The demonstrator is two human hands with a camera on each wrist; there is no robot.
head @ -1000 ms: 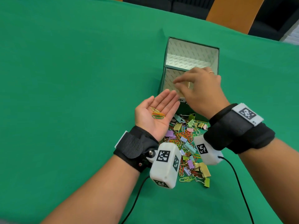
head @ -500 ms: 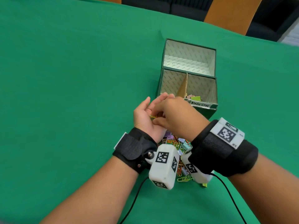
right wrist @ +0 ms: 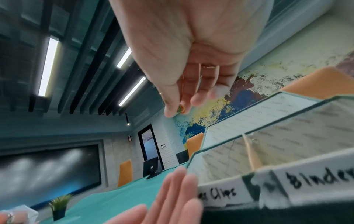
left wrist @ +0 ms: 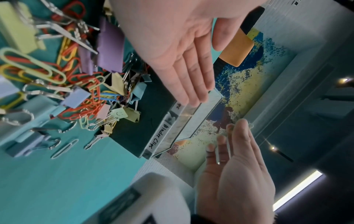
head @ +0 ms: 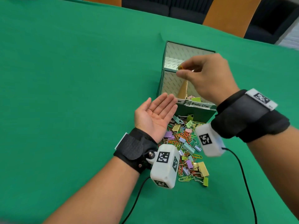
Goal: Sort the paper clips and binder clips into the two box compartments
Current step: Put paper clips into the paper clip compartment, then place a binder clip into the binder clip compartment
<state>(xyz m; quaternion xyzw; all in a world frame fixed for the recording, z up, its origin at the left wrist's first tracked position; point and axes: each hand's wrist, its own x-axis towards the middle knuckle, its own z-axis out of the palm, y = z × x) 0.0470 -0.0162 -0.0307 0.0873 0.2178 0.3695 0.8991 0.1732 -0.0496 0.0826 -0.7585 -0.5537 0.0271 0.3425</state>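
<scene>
My right hand (head: 180, 70) pinches a few coloured paper clips (head: 180, 67) between thumb and fingertips, high above the left side of the dark green box (head: 168, 73). The same pinch and the paper clips (right wrist: 181, 109) appear in the right wrist view. My left hand (head: 159, 109) lies palm up and empty beside the box's near left corner, fingers straight. The near half of the box is split by a cardboard divider (head: 182, 89); the right compartment, labelled "Binder Clips" (head: 200, 105), holds some binder clips (head: 195, 99). A mixed pile of clips (head: 186, 143) lies in front of the box.
Green cloth (head: 72, 94) covers the whole table. Two wrist-camera cables (head: 242, 175) trail toward me past the pile. Orange chair backs (head: 226, 12) stand beyond the far table edge. The left wrist view shows the clip pile (left wrist: 76, 91) close beside the box front (left wrist: 134, 133).
My right hand came to the left palm, picked up the paper clips lying there and lifted them over the box. The left palm is now empty and has stayed in place.
</scene>
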